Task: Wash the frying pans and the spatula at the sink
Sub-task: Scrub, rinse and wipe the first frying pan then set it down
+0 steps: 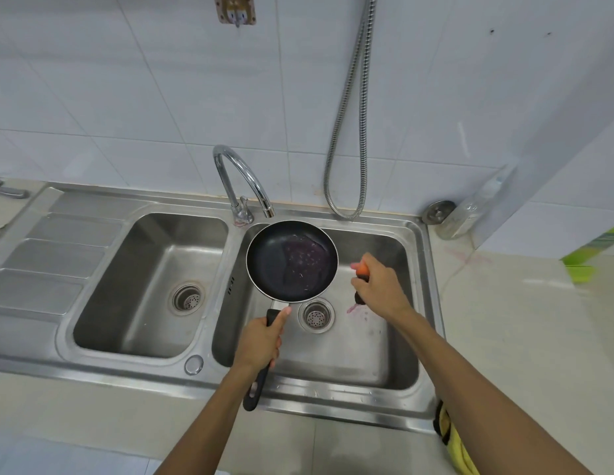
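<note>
Left hand (259,337): wrapped round pan (292,260) handle, six o'clock.
Right hand (379,286): curled round orange spatula (361,269), three o'clock.
Risk: wet handle slips, pan drops.

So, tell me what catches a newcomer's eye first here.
The dark frying pan, held by its handle in the left hand, hangs over the right basin near the faucet spout, with purplish residue inside. Beside it, the right hand grips an orange-and-black tool, and a pink smear marks the basin floor near the drain.

No readable text anywhere.
</note>
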